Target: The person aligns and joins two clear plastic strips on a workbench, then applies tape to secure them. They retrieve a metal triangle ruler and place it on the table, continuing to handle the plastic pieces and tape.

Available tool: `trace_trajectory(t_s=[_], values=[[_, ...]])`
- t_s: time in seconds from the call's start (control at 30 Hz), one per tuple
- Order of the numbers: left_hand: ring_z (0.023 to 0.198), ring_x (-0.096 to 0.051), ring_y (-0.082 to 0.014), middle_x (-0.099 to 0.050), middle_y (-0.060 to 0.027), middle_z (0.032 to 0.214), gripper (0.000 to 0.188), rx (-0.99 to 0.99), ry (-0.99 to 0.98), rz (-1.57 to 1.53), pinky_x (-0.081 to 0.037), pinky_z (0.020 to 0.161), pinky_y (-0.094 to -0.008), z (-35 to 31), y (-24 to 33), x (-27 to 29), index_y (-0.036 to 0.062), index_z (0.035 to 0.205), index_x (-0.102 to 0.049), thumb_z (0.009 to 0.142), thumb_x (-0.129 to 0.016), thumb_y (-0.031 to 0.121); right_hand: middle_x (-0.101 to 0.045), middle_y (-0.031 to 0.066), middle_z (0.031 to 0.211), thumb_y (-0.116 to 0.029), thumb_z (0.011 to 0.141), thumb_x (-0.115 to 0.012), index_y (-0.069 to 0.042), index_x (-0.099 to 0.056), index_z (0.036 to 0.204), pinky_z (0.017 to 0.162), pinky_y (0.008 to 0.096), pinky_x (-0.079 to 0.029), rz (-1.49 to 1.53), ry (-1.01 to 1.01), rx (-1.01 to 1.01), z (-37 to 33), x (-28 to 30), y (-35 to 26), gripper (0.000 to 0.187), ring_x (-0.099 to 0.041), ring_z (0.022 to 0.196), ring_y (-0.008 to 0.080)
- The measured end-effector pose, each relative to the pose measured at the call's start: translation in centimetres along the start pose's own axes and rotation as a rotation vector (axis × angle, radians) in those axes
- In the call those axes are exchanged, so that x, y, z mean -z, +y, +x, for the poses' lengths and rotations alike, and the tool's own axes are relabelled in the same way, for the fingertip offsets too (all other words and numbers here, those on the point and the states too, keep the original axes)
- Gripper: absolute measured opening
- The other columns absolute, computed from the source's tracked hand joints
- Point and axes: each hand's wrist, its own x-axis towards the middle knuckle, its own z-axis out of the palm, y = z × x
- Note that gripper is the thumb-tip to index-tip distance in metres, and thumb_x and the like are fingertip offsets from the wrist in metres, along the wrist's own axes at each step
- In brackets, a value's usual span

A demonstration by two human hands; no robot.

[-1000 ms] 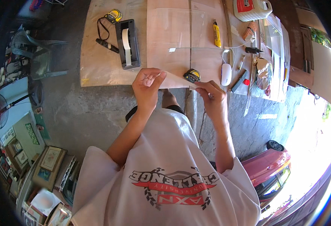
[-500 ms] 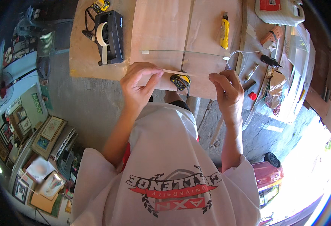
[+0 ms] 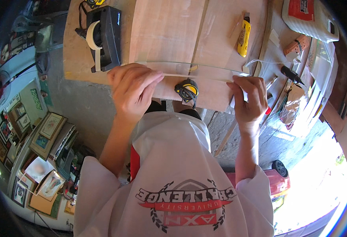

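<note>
A narrow pale strip of tape (image 3: pixel 195 76) is stretched taut between my two hands. Its left end is pinched by my left hand (image 3: pixel 132 91), the other end by my right hand (image 3: pixel 251 98). The strip runs just on my side of the edge of a clear glass sheet (image 3: pixel 217 67) lying on the wooden board (image 3: pixel 161 31); I cannot tell whether they touch. Small tape pieces sit near the glass's corners, the left one now covered by my hand. Between my hands, near the board's front edge, lies a yellow and black tape measure (image 3: pixel 187 91).
At left stands a black tape dispenser (image 3: pixel 111 37) with a cream tape roll (image 3: pixel 92 36). A yellow utility knife (image 3: pixel 243 37) lies beyond the glass. To the right are a white jug (image 3: pixel 312 23), an orange block (image 3: pixel 296 45), a black-handled tool (image 3: pixel 291 74) and a white cord (image 3: pixel 266 61).
My hands have moved farther apart, and the tape strip between them has drawn straight. It is now closer to the glass edge. The whole view has shifted slightly.
</note>
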Motion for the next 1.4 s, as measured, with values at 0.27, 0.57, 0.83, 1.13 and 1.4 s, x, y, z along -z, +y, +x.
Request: trace_trajectory(t_s=[0.27, 0.57, 0.83, 1.13, 1.4], values=[[0.105, -0.061, -0.0248, -0.068, -0.005, 0.102, 0.015, 0.112, -0.102, 0.108, -0.041, 0.09, -0.0382, 1.5, 0.4, -0.1, 0.0116, 0.086, -0.07, 0.075, -0.08, 0.01, -0.066, 0.0053, 0.083, -0.009, 0.072, -0.082, -0.006, -0.063, 0.095, 0.076, 0.0388, -0.046, -0.065, -0.083, 0.016, 1.2, -0.3, 1.0, 0.03, -0.06, 0.082, 0.027], [0.111, -0.064, -0.0231, -0.068, -0.0039, 0.108, 0.018, 0.092, -0.18, 0.008, -0.041, 0.098, -0.0418, 2.2, -0.9, -1.1, 0.0102, 0.086, -0.063, 0.078, -0.078, 0.01, -0.067, 0.0066, 0.089, -0.01, 0.073, -0.082, -0.006, -0.062, 0.096, 0.079, 0.0393, -0.048, -0.059, -0.121, 0.0, 2.0, -0.8, 1.2, 0.031, -0.063, 0.089, 0.0276], [0.11, -0.067, -0.0261, -0.072, -0.0101, 0.105, 0.019, 0.095, -0.214, -0.005, -0.044, 0.099, -0.043, 2.3, -0.9, -1.2, 0.0062, 0.087, -0.064, 0.077, -0.079, 0.004, -0.066, 0.0077, 0.089, -0.009, 0.074, -0.082, -0.006, -0.062, 0.096, 0.076, 0.0394, -0.048, -0.065, -0.149, -0.01, 2.0, -0.9, 1.5, 0.03, -0.063, 0.086, 0.0269], [0.109, -0.067, -0.0243, -0.071, -0.0066, 0.105, 0.017, 0.093, -0.205, -0.037, -0.045, 0.099, -0.0444, 2.2, -1.1, -1.3, 0.0069, 0.088, -0.062, 0.079, -0.076, 0.005, -0.064, 0.0081, 0.085, -0.01, 0.075, -0.081, -0.006, -0.063, 0.095, 0.072, 0.0387, -0.048, -0.063, -0.16, 0.001, 2.0, -1.1, 1.6, 0.027, -0.062, 0.081, 0.0254], [0.109, -0.067, -0.025, -0.071, -0.0071, 0.105, 0.016, 0.104, -0.208, -0.048, -0.045, 0.099, -0.0449, 2.3, -1.1, -1.3, 0.0062, 0.088, -0.062, 0.079, -0.076, 0.005, -0.063, 0.0065, 0.084, -0.014, 0.074, -0.081, -0.006, -0.065, 0.089, 0.074, 0.0384, -0.048, -0.159, -0.188, 0.062, 2.6, -0.7, 1.1, 0.023, -0.062, 0.083, 0.0237]])
